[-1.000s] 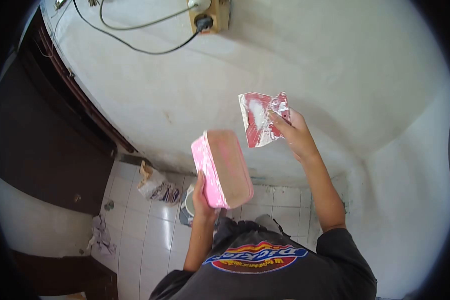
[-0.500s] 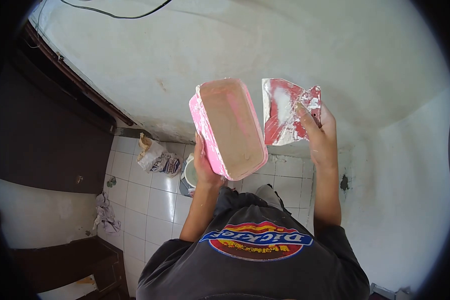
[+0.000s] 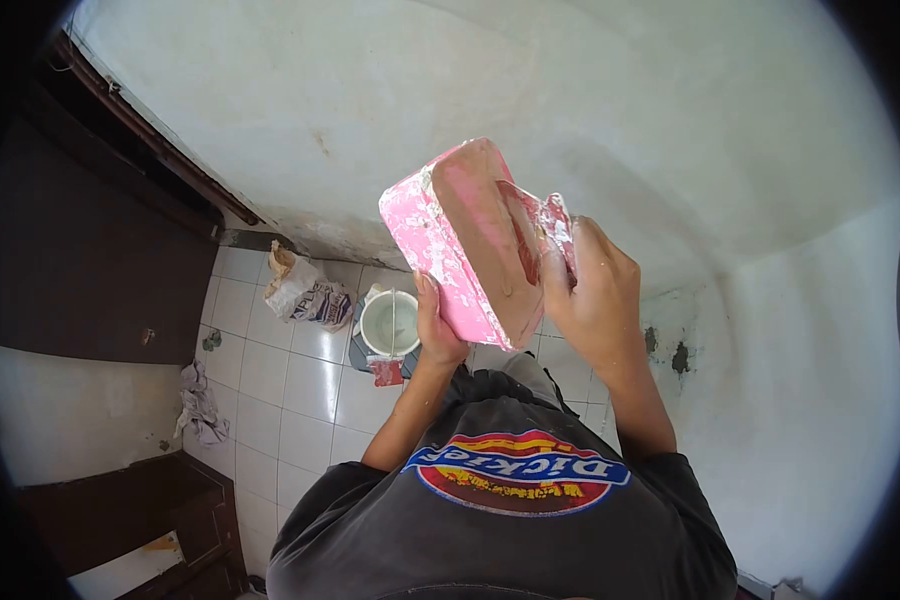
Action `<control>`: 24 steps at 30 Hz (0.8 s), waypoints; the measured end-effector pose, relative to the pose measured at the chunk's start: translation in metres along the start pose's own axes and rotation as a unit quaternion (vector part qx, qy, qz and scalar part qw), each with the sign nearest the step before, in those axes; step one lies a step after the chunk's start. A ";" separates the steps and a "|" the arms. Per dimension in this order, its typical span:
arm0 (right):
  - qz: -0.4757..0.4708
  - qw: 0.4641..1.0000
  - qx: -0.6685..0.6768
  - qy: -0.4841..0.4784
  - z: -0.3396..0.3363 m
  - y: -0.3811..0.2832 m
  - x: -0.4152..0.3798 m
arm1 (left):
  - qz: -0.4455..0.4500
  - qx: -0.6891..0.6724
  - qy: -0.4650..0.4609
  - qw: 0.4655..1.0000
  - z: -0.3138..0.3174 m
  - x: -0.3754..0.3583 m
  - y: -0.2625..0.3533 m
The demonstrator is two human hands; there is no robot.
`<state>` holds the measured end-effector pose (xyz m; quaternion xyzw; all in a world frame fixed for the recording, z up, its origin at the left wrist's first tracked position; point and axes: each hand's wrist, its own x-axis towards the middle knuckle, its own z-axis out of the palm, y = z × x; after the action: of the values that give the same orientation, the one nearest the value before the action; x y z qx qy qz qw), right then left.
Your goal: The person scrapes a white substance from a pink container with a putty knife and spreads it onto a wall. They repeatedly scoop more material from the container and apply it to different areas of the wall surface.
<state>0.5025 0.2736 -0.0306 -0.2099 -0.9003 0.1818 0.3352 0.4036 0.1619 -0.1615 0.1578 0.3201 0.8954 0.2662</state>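
Observation:
My left hand (image 3: 438, 325) grips a pink plastic tub (image 3: 432, 255) by its lower side, thumb against the outer wall. White smears of putty cover the tub, which is tilted with its opening toward the right. In my right hand (image 3: 600, 290) is a red putty knife (image 3: 557, 235), its fingers closed round the handle end. The wide blade reaches into the tub's opening, so its front edge is hidden inside.
A pale, patchy wall (image 3: 320, 110) rises in front. On the tiled floor (image 3: 310, 385) stand a white bucket (image 3: 390, 322) with a red scraper (image 3: 386, 372) beside it and a crumpled bag (image 3: 305, 290). A cloth (image 3: 202, 405) lies farther left, near dark furniture (image 3: 140, 520).
My right hand has swung left and brought the putty knife into the tub. The tub has tipped toward the right, and the bucket with the red scraper now shows more fully.

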 end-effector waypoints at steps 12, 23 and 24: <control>-0.038 0.997 -0.018 -0.072 0.027 -0.009 -0.002 | 0.011 -0.048 -0.002 0.999 -0.009 -0.004 -0.016; -0.025 0.994 0.076 -0.078 0.024 -0.028 0.007 | 0.001 -0.154 0.006 0.988 -0.022 0.004 -0.030; -0.032 0.992 0.059 -0.105 0.028 -0.025 0.008 | -0.004 -0.148 -0.005 0.989 -0.020 0.004 -0.029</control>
<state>0.4717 0.2507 -0.0346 -0.1406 -0.9246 0.2445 0.2561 0.4015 0.1731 -0.1950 0.1197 0.1839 0.9310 0.2918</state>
